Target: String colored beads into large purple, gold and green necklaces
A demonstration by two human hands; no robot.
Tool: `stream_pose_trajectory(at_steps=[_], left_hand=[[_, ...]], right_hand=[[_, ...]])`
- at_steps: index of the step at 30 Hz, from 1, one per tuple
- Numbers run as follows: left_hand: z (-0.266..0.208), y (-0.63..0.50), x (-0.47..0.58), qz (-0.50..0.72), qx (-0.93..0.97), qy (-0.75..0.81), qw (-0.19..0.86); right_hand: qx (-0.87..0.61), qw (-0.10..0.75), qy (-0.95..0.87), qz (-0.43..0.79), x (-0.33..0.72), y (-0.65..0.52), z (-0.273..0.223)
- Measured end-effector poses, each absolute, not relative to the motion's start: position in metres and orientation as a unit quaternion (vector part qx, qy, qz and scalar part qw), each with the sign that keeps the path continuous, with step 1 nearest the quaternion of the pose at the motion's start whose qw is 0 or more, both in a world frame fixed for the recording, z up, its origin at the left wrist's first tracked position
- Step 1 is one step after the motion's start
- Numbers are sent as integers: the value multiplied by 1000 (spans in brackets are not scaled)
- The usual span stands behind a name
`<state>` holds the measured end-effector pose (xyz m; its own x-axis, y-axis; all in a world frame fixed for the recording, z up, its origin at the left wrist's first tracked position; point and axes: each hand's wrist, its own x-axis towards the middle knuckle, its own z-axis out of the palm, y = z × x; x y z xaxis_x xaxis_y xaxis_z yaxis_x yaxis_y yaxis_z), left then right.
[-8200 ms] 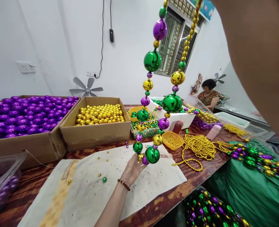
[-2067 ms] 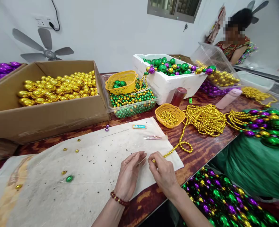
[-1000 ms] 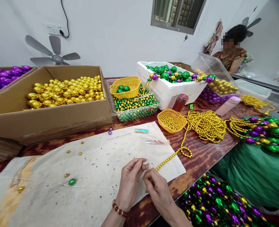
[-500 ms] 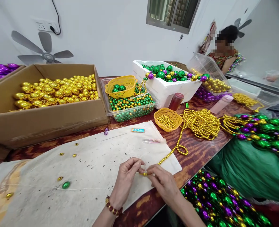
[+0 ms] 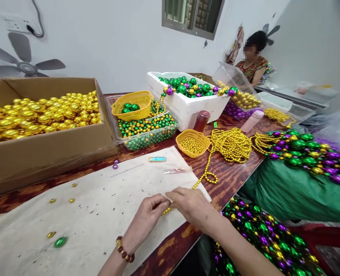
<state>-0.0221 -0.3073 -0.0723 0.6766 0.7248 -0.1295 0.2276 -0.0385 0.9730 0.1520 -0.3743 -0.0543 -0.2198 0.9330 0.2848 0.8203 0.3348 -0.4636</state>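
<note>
My left hand [image 5: 149, 211], with a beaded bracelet [image 5: 124, 250] at its wrist, is closed in a pinch at the end of a gold bead string [image 5: 166, 211]. My right hand [image 5: 187, 205] meets it from the right, fingers closed over the string and thumb tip hidden. Behind my right hand the string comes out again and runs back, through a small loop [image 5: 211, 177], to a gold heap of bead strands [image 5: 230, 143]. Both hands are above a white cloth [image 5: 115, 214], where several loose gold beads [image 5: 71, 200] and a green bead [image 5: 60, 242] lie left.
A carton [image 5: 43, 149] of gold beads stands back left. Behind the cloth are a clear tub [image 5: 149, 140], a yellow basket [image 5: 193, 134], a foam box [image 5: 187, 111] and a red-brown cup [image 5: 201, 120]. Tweezers [image 5: 175, 171] lie on the cloth. A co-worker [image 5: 253, 65] sits far right.
The camera view has swung right, so the surroundings shift left. My right hand has closed in on my left fingertips, covering more of the string between them.
</note>
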Motion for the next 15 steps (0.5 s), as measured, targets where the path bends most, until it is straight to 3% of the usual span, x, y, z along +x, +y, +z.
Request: stream_pose_trajectory(at_steps=[3, 5, 8, 11, 15], left_hand=[[-74, -299, -23, 173, 723, 327, 583], [-80, -290, -25, 153, 734, 315, 582], [-92, -278, -27, 154, 732, 304, 589], [-103, -275, -27, 199, 699, 324, 606], [-117, -288, -25, 303, 619, 370, 623]], right_hand=[[-563, 194, -799, 83, 155, -371, -57], [-572, 213, -779, 141, 161, -374, -60], [-567, 310, -655, 392, 166, -381, -66], [-451, 445, -431, 643, 160, -381, -72], [-330, 643, -243, 646, 142, -367, -78]])
